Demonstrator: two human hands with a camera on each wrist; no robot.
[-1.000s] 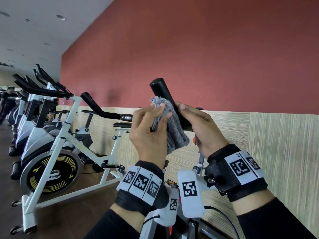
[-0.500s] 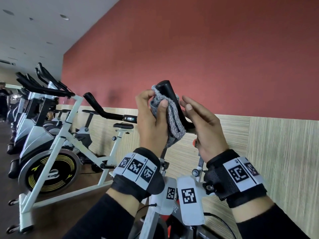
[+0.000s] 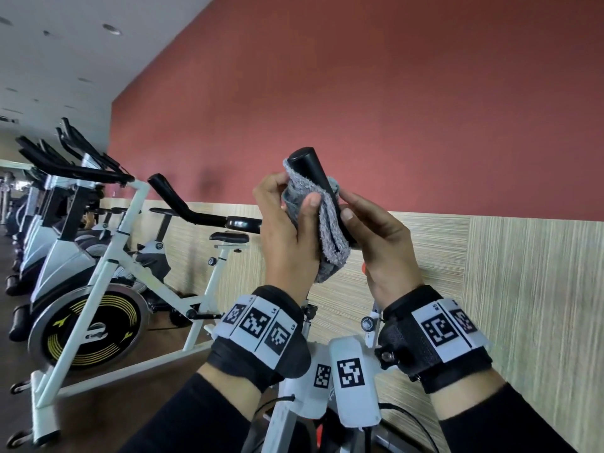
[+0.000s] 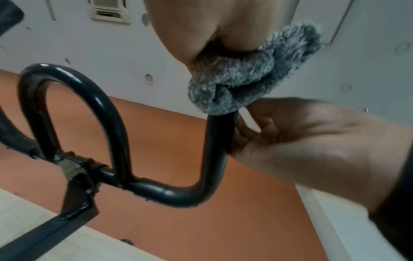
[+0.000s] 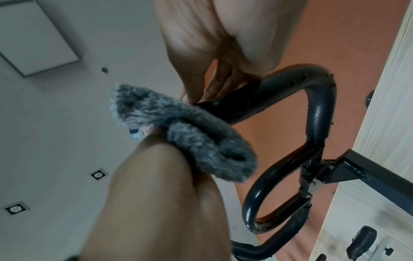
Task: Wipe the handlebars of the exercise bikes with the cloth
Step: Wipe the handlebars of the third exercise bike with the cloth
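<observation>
My left hand (image 3: 294, 197) grips a fluffy grey cloth (image 3: 327, 237) wrapped round the upright end of a black handlebar (image 3: 307, 165), whose rounded tip pokes out above the cloth. My right hand (image 3: 346, 207) holds the same bar just below, thumb on the near side and fingers behind, touching the cloth's edge. The left wrist view shows the cloth (image 4: 234, 84) bunched on the handlebar (image 4: 214, 150) above its bend. In the right wrist view the cloth (image 5: 201, 137) sits under my right hand's fingers (image 5: 214, 84) on the looped handlebar (image 5: 319, 106).
A white exercise bike (image 3: 114, 256) stands to the left, with a row of several more behind it. The red and wood-panelled wall (image 3: 523, 289) is close on the right. This bike's white frame (image 3: 353, 371) is below my wrists.
My left hand slid the cloth up the bar to just under its tip. My right hand flattened briefly, then closed its thumb back onto the bar.
</observation>
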